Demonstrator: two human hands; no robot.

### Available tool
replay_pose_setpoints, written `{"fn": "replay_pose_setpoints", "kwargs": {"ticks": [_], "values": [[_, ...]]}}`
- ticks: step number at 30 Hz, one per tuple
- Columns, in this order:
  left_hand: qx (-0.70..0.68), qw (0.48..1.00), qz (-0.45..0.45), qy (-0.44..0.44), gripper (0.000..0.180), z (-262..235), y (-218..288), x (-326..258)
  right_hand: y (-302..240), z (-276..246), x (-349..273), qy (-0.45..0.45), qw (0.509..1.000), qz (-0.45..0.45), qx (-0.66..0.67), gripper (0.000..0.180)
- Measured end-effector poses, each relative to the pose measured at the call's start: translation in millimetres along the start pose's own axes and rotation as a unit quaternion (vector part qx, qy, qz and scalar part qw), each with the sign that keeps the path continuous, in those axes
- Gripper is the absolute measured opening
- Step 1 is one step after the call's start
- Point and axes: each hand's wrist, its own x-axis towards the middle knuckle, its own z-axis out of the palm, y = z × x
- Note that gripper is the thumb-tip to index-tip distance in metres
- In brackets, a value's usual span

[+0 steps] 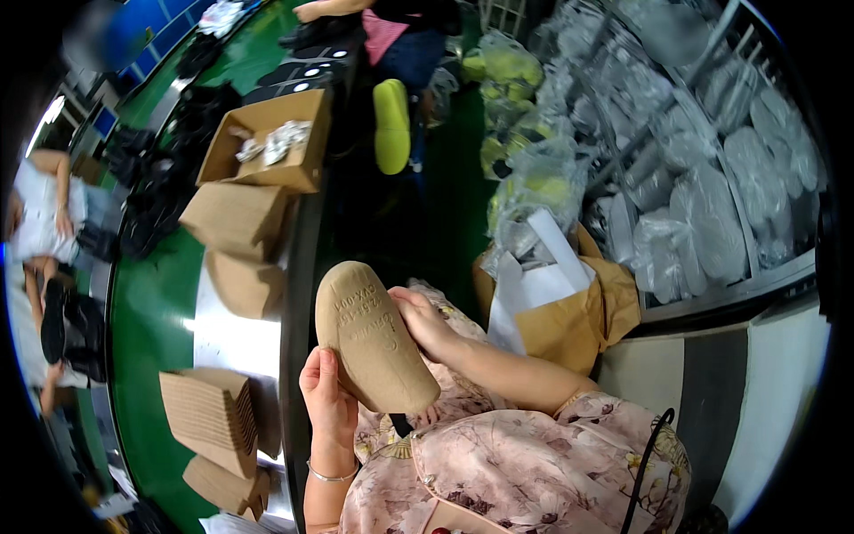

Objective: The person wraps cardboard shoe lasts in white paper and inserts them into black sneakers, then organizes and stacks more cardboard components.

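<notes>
A tan moulded-pulp shoe insert [369, 343], shaped like a sole with rounded ends and embossed marks, is held up in front of my lap. My left hand [329, 396] grips its lower left edge, thumb on the face and fingers behind. My right hand [422, 322] is closed on the upper right edge, its fingertips hidden behind the insert. To the left, a nested stack of similar tan pulp pieces [209, 414] lies on the bench, with another tan piece [227, 485] nearer to me.
Further along the metal-edged bench [298, 329] are tan pieces [236, 218] and a cardboard box [307, 160] holding crumpled paper. At right stand a brown paper bag [569, 320] with white sheets and a rack of plastic-wrapped grey soles [685, 222]. Co-workers handle dark shoes at left.
</notes>
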Motion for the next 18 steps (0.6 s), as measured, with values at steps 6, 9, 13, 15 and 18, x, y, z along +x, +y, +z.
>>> {"fn": "replay_pose_setpoints", "kwargs": {"ticks": [6,9,13,15,18], "values": [[0.081,0.995,-0.048,0.031,0.018,21,-41,42,69,-225,32,0.308,0.950,-0.054,-0.030,0.021],[0.110,0.989,-0.081,0.052,0.018,15,-62,55,113,-352,23,0.525,0.760,-0.010,-0.383,0.021],[0.133,0.979,-0.115,0.098,0.018,21,-78,66,85,-440,12,0.547,0.659,0.010,-0.516,0.029],[0.139,0.976,-0.124,0.111,0.018,27,-82,73,74,-460,16,0.580,0.609,0.059,-0.538,0.029],[0.139,0.975,-0.141,0.098,0.018,28,-90,82,61,-466,13,0.399,0.706,0.179,-0.557,0.030]]}}
